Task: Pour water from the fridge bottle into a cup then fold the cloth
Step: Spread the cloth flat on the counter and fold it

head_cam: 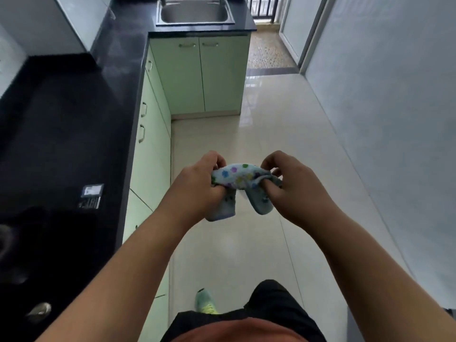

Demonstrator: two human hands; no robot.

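Both hands are held out in front of the body, above the floor, and both hold the same cloth [240, 177]. The left hand [197, 183] grips the left end: its fingers are curled tightly and the cloth comes out of the fist. The right hand [293, 186] pinches the right end, with the thumb and the curled fingers closed on a gathered fold. Neither hand is open; both grips are narrow and full of fabric.

The cloth is small, soft and looks like terry or microfibre. It is pale blue-white with round dots in blue, green, yellow and purple. Between the hands it is bunched into a short roll, and two grey-blue rounded flaps hang down under it, one below each hand. It touches nothing but the hands.

On the left runs a black countertop [61, 124], glossy and speckled like polished stone, with a small dark label or card [91, 196] lying on it. At the far end a stainless steel sink [195, 11] is set into the counter; it is rectangular with rounded corners. Under the counter stand pale green cabinets [197, 77] with smooth flat doors and thin metal handles. The floor [283, 119] is of large cream tiles, shiny, with reflections. On the right there is a plain grey-white wall [394, 107]. Near the bottom edge a green shoe [206, 301] stands on the tiles, beside dark trousers and an orange shirt.
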